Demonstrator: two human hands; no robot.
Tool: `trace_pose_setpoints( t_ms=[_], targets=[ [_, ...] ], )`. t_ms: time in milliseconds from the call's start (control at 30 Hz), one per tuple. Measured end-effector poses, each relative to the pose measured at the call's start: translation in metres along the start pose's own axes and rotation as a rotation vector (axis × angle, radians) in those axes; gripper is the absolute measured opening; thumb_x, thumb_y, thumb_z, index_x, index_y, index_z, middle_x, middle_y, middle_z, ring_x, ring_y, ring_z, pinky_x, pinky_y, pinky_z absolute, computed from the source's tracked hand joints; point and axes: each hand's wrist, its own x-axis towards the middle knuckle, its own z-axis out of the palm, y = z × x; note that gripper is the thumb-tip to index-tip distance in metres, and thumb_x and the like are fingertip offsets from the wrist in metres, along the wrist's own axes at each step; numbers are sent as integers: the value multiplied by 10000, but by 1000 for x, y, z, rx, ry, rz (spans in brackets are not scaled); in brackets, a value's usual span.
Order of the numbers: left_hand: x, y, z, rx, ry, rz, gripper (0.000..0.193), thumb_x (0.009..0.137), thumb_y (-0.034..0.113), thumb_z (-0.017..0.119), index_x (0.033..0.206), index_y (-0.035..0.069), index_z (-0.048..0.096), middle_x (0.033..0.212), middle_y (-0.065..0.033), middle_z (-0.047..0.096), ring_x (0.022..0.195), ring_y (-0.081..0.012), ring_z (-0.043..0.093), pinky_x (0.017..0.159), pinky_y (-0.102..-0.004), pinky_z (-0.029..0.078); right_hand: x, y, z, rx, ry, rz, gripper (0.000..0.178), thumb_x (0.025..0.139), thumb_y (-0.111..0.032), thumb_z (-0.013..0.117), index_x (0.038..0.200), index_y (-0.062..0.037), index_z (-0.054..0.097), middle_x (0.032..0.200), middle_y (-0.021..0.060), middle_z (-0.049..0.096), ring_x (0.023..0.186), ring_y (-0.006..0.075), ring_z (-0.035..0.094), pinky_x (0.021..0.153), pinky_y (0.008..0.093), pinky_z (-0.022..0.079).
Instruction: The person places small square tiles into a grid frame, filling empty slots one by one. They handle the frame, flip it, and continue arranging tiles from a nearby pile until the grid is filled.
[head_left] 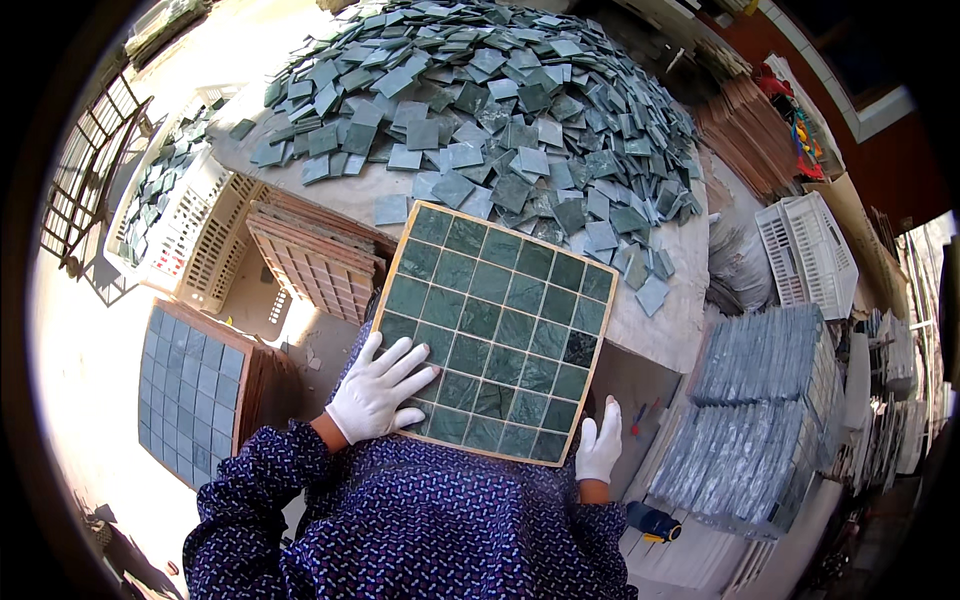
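A square wooden grid tray filled with dark green stone tiles lies tilted in front of me, close against my body. My left hand, in a white glove, rests flat on its lower left part with the fingers spread over the tiles. Beside the tray's lower right edge is my right hand, also gloved, its fingers stretched upward; whether it touches the edge I cannot tell. One tile near the right side looks darker than the others. Beyond the tray, a large heap of loose green tiles covers the table.
Empty grid trays lean together at the left, near white plastic crates. A stack topped by a filled tray stands lower left. At the right are bundled tile sheets, a white crate, brown trays and a dark blue tool-like object.
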Motion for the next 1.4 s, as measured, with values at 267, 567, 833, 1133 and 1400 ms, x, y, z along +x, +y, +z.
trace_pose_setpoints(
  t_ms=[267,567,833,1133,1400],
  targets=[
    [-96,-90,30,-232,314,-813,651,919,377,530,1413,-6,347,1452,-211,368,1347,-372,334,1116,-419,264,14,1,6,252,144,98,430,895,-125,528,1294,21,469,1295,187,550,1161,324,547,948,381,455],
    [6,-173,86,-151,292,-947,724,893,385,578,1420,-26,300,1439,-244,362,1326,-366,364,1085,-410,322,34,-18,10,187,79,-72,483,837,-75,588,1290,32,460,1243,203,563,1060,332,602,882,382,503],
    [29,-271,177,-1056,807,-1679,962,830,681,514,1366,-93,320,1369,-303,417,1288,-421,409,1056,-419,346,27,-6,-14,164,-1,95,394,904,-82,512,1275,45,478,1223,193,581,978,271,633,868,350,494],
    [18,-269,180,-768,704,-1446,751,868,555,519,1272,-68,402,1129,-336,566,1068,-460,556,902,-472,440,33,-4,-12,170,58,141,374,928,-94,488,1274,47,485,1235,197,579,1012,257,625,879,346,491],
    [3,-276,171,-1195,611,-1655,468,814,357,555,1030,-57,582,1052,-259,606,980,-385,609,788,-419,499,43,-10,-14,75,30,66,341,908,-94,514,1225,31,533,1164,165,608,938,245,635,824,345,502]
  ],
)
